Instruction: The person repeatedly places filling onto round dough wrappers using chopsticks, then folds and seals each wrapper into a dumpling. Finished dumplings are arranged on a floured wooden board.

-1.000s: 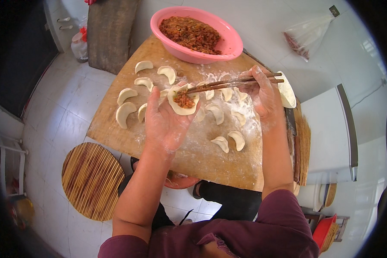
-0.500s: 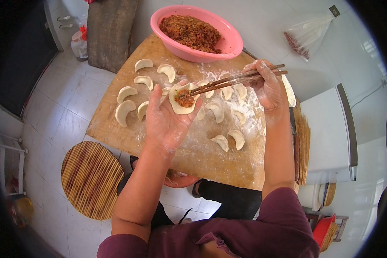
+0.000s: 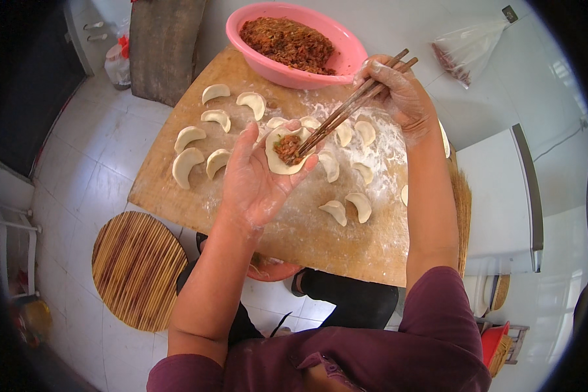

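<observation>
On the palm and fingers of my left hand (image 3: 255, 189) rests a round dumpling wrapper (image 3: 276, 164), its thumb upright beside the dough. A mound of reddish chopped filling (image 3: 286, 149) sits in the wrapper. My right hand (image 3: 404, 95), dusted with flour, grips a pair of brown wooden chopsticks (image 3: 346, 114) slanting down to the left. Their tips touch the filling. Several crescent-shaped dumplings (image 3: 188, 168) lie around my hands on the floured wooden board (image 3: 320, 251); some are partly hidden behind my left hand.
A pink basin (image 3: 268, 70) of filling stands at the board's far edge. On the floor to the left is a round slatted mat (image 3: 135, 271). A white cabinet (image 3: 493, 196) stands right of the board, and a clear bag (image 3: 470, 55) hangs on the wall.
My right hand has moved up and a little left, so the chopsticks stand steeper. Their tips have shifted down to the filling's right side. My left hand and wrapper have moved slightly right.
</observation>
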{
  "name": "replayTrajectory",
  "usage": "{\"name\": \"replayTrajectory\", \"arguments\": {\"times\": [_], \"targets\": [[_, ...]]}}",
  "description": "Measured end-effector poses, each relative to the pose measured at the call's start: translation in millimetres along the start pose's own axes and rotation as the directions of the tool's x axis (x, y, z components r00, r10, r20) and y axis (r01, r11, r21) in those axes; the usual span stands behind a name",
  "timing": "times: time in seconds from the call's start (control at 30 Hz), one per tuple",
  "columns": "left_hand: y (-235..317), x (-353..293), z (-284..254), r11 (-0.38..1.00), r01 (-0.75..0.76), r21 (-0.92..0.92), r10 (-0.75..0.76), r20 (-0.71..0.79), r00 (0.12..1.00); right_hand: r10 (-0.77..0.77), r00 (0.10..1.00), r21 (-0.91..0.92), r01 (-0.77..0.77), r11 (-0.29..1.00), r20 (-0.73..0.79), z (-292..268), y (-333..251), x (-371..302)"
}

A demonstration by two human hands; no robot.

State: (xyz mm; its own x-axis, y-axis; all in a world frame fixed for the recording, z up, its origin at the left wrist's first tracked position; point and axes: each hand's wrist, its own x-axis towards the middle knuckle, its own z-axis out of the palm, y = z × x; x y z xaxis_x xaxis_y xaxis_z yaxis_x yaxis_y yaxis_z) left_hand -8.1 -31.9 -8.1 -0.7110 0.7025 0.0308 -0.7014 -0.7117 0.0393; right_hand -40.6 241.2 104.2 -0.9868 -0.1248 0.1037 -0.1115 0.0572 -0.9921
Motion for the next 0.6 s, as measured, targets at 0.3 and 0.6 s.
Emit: {"name": "replayTrajectory", "arguments": {"times": [0.3,0.6], "targets": [[0.4,0.9,-0.1,1.000,-0.008,0.005,0.008,-0.028,1.000,-0.055,0.997,0.083,0.060,0.995,-0.055,-4.4,-4.9,1.9],[2.3,-0.5,-1.5,0.999,-0.043,0.007,0.044,-0.060,0.997,-0.012,0.992,0.036,0.017,0.999,-0.129,4.7,0.2,1.2]]}}
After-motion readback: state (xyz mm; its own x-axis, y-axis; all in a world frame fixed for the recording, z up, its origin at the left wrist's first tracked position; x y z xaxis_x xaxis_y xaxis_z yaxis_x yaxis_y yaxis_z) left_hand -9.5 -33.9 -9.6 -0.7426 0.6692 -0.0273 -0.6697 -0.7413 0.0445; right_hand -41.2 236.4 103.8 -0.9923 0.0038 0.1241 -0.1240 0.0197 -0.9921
